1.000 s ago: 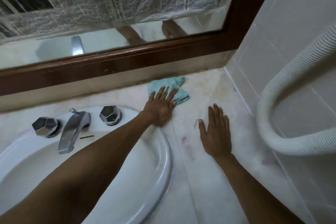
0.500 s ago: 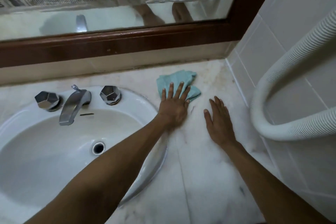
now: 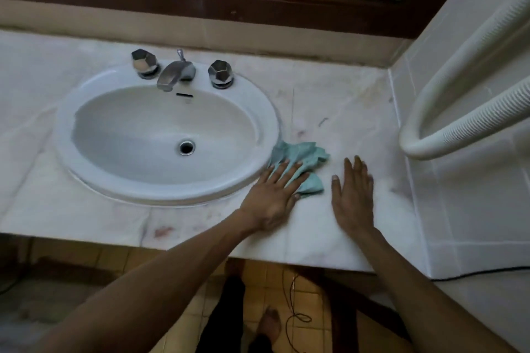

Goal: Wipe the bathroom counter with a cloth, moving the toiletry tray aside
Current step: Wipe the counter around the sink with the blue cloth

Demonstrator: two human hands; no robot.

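A white oval sink is set into the marble top, its drain near the middle of the bowl; a chrome faucet stands on the back rim between two faceted chrome knobs, the left knob and the right knob. A mirror with a dark wooden frame runs along the back wall; a white ribbed hose loops against the tiled side wall; below, a thin black cord lies on the yellowish floor tiles.
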